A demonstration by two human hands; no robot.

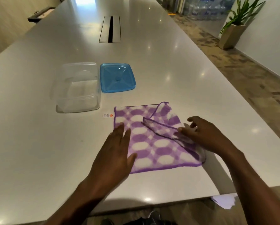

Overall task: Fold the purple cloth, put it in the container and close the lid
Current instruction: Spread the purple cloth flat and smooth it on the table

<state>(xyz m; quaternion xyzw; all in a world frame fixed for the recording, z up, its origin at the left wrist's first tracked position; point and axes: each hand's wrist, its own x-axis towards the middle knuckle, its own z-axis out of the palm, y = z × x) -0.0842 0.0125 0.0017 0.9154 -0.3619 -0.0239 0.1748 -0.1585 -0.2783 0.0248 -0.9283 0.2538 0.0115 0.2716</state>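
One purple cloth (pixel 149 143), checked in purple and white with a purple hem, is lying on the white table (pixel 38 151) near its front edge. A small white tag (pixel 107 115) with an orange diamond mark is sticking out from the cloth's far left corner; the printing on it is too small to read. The cloth's right side is lying folded over onto the middle, leaving a loose flap.

Two hands are working on it. The left hand (pixel 115 153) is resting flat, fingers straight and together, pressing on the cloth's left edge without gripping anything. The right hand (pixel 201 135) is sitting at the right side with its fingers curled around the folded-over flap; whether they are actually pinching the fabric is hard to tell, since that part is blurred.

Beyond the cloth, one clear container (pixel 77 88) is standing open on the table, and one blue lid (pixel 117 77) is lying just beside it on the right, close to its wall. Neither is showing any readable label.

Farther back, one metal cable hatch (pixel 111 29) is sitting in the tabletop. One potted plant (pixel 235 28) is standing on the floor at the right.
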